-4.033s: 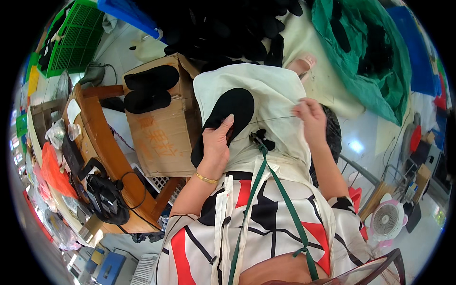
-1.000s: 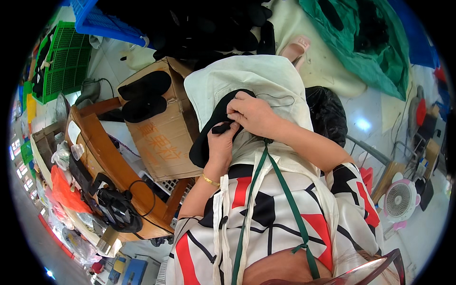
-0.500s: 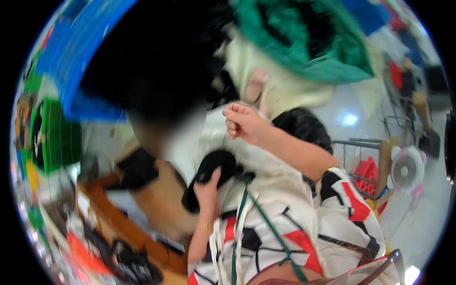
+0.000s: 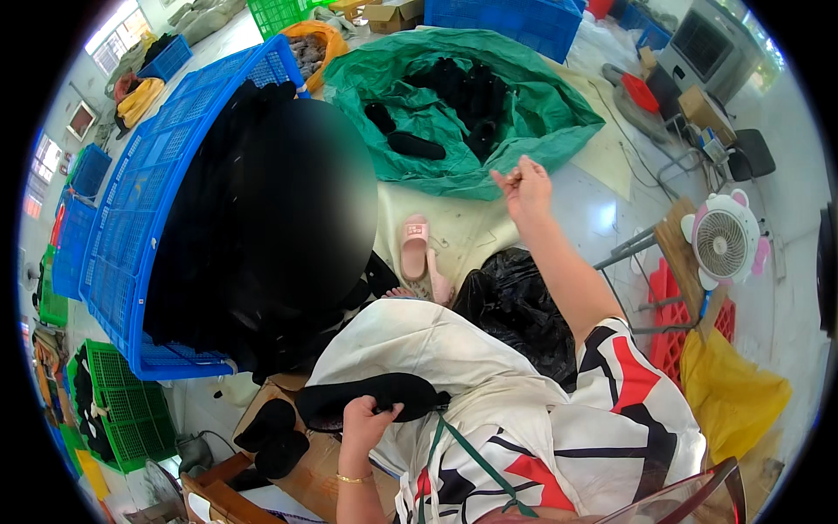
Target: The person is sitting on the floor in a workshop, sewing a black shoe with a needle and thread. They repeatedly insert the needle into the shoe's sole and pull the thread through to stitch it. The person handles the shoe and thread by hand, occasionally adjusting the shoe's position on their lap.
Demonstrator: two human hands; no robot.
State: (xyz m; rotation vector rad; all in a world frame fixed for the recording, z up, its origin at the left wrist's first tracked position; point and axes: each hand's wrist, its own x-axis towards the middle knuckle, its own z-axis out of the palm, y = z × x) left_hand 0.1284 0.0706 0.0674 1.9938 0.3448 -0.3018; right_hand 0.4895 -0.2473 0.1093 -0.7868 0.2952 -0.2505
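1. Head view: left hand (image 4: 367, 424) curls its fingers around near edge of black shoe (image 4: 371, 387), over white apron (image 4: 454, 354).
2. Right hand (image 4: 526, 188), well ahead, bends its fingers inward; whether their tips close on something thin, I cannot tell.
3. Stitching seems in hand; next move probably calls for right fingers beside shoe.

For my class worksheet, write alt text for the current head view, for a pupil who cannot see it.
A person's left hand holds a black shoe over a white apron; the right hand is held out, away from the shoe. Ahead lies an open green bag, with a blue crate to the left, both holding black items.
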